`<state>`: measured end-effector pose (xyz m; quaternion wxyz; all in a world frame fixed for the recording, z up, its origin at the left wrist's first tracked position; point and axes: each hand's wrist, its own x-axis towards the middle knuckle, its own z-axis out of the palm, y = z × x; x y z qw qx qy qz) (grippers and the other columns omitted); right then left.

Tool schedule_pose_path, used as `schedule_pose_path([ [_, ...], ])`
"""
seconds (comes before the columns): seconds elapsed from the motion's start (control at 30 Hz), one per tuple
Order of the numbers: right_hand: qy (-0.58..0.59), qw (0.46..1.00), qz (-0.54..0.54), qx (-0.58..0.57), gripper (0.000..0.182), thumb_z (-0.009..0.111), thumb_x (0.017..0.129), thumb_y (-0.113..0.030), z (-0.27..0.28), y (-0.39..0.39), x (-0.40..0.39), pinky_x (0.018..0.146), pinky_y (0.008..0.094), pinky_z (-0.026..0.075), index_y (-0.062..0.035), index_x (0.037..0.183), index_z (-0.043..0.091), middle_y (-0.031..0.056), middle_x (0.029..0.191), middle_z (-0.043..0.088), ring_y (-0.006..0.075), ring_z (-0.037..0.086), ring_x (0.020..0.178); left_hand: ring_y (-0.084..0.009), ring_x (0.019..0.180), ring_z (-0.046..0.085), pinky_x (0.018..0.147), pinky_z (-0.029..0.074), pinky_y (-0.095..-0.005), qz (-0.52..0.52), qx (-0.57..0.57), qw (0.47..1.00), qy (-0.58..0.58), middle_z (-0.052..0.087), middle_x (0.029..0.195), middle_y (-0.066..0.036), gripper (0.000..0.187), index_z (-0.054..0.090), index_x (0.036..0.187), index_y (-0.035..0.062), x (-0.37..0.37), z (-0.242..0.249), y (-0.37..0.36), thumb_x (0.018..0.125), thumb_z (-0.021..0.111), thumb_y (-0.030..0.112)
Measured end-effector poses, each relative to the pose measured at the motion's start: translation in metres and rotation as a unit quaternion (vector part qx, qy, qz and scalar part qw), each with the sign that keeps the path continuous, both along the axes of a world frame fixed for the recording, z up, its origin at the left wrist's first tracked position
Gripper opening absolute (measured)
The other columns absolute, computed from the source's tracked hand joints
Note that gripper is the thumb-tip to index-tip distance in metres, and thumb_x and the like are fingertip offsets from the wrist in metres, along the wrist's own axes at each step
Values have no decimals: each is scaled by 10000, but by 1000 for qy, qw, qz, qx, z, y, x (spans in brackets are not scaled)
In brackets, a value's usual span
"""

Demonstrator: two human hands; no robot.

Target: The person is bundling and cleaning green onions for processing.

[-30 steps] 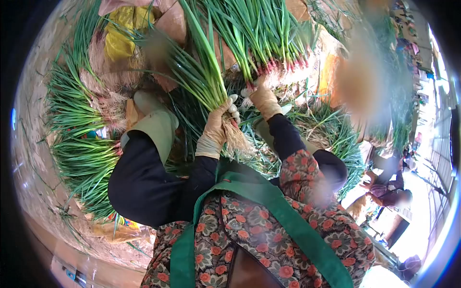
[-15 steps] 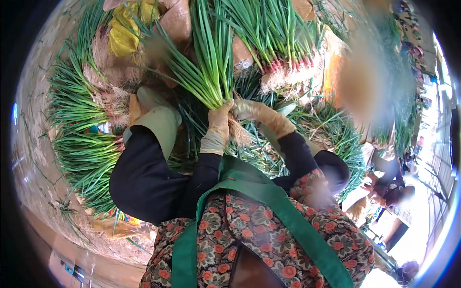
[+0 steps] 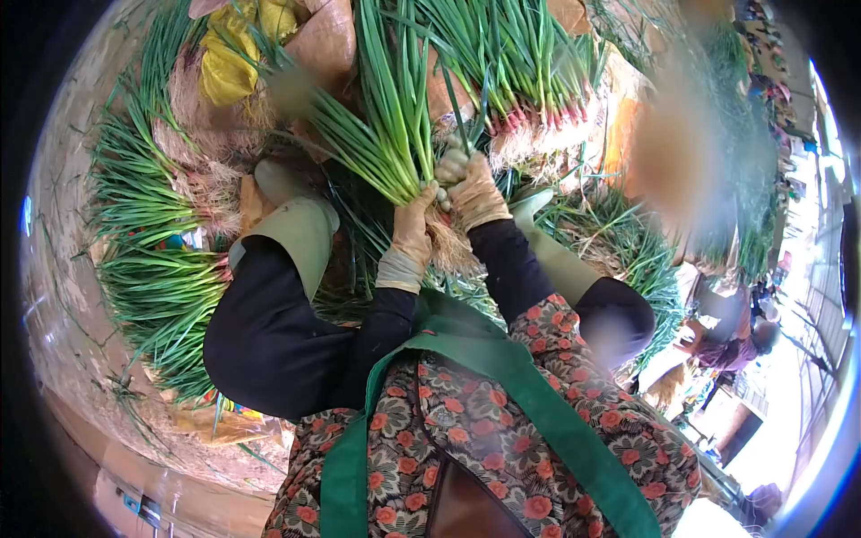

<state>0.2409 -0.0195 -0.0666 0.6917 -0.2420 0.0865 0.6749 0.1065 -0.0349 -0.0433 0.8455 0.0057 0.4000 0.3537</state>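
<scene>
My gloved left hand (image 3: 413,229) is wrapped around the lower end of a bunch of green onions (image 3: 386,117). Their long leaves fan upward, and pale roots (image 3: 453,249) hang out below the grip. Just to its right, my gloved right hand (image 3: 473,186) has its fingers curled, knuckles up, beside the bunch. A single green onion stalk (image 3: 456,109) rises from those fingers; its lower end is hidden in the hand. Both gloves are pale and dirt-stained.
Green onions with reddish bases (image 3: 529,81) lie in a pile ahead on the right. More bundles (image 3: 161,287) line the left side. Loose leaves (image 3: 619,242) cover the ground near my right boot (image 3: 565,255). A yellow bag (image 3: 224,63) lies at the upper left; another person (image 3: 731,336) sits far right.
My right hand has turned and risen from beside the bunch's base, and a single stalk now shows in its fingers. My left hand keeps hold of the bunch, almost unmoved.
</scene>
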Motion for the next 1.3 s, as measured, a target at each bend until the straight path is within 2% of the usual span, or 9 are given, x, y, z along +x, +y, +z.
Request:
schedule_pose_path([
  [0.17, -206, 972, 79, -85, 230, 400, 927, -198, 13, 6, 61, 451, 211, 271, -14, 1010, 509, -47, 612, 341, 58, 307, 495, -150, 624, 535, 651, 482, -331, 34, -51, 978, -202, 547, 709, -25, 155, 555, 867, 68, -13, 9, 7, 855, 603, 215],
  [0.43, -670, 539, 500, -102, 470, 498, 854, -437, 29, -83, 41, 709, 334, 440, -20, 1066, 542, 145, 898, 575, 218, 551, 809, -120, 628, 510, 698, 457, -327, -11, -93, 962, -255, 529, 705, 12, 251, 552, 1050, 74, -29, 18, 22, 859, 601, 230],
  [0.63, -765, 522, 352, -138, 248, 526, 873, -252, -13, -33, 4, 721, 380, 480, -24, 955, 577, 178, 823, 633, 327, 619, 816, -167, 664, 586, 622, 515, -317, -24, -17, 999, -12, 588, 789, -53, 260, 563, 987, 55, -20, 8, 20, 816, 644, 235],
  [0.77, -627, 706, 324, 66, 212, 502, 883, -150, -26, -64, 6, 680, 328, 491, -11, 1022, 582, 135, 852, 648, 259, 630, 795, -186, 746, 609, 689, 532, -350, -38, -31, 998, -34, 609, 867, -88, 261, 556, 1011, 35, -28, -6, 18, 812, 649, 178],
  [0.8, -759, 521, 339, 194, 206, 477, 892, -126, 8, -62, 9, 664, 281, 487, -14, 1028, 584, 104, 900, 647, 172, 622, 795, -187, 756, 610, 696, 534, -355, -20, -40, 998, -52, 609, 869, -88, 258, 554, 1013, 34, -22, 1, 16, 814, 648, 170],
  [0.9, -430, 805, 405, -63, 222, 442, 906, -148, 39, -42, 26, 612, 245, 459, -25, 1025, 584, 59, 853, 620, 113, 572, 727, -176, 755, 610, 720, 535, -354, 0, -67, 996, -57, 614, 872, -74, 242, 548, 1011, 42, -13, 18, 15, 823, 642, 163],
  [0.93, -597, 704, 385, 12, 250, 439, 912, -197, 47, -25, 27, 539, 230, 416, -31, 1034, 580, 15, 757, 559, 104, 510, 649, -174, 754, 610, 717, 534, -354, -13, -57, 996, -66, 614, 868, -68, 237, 549, 1004, 47, -14, 14, 14, 823, 643, 167],
  [1.17, -355, 865, 305, -179, 212, 538, 904, -263, 54, 16, -15, 464, 204, 421, -68, 978, 572, -16, 638, 510, 83, 497, 463, -155, 644, 556, 634, 513, -345, 4, -43, 985, -167, 575, 763, -27, 163, 554, 953, 64, -13, 7, 12, 838, 627, 155],
  [1.3, -632, 652, 378, -180, 293, 579, 852, -283, -19, -19, 24, 673, 345, 467, -46, 1022, 559, 96, 775, 601, 240, 592, 731, -179, 730, 590, 698, 527, -361, -18, -51, 978, -203, 591, 805, -50, 191, 553, 982, 63, -11, 8, 8, 843, 622, 175],
])
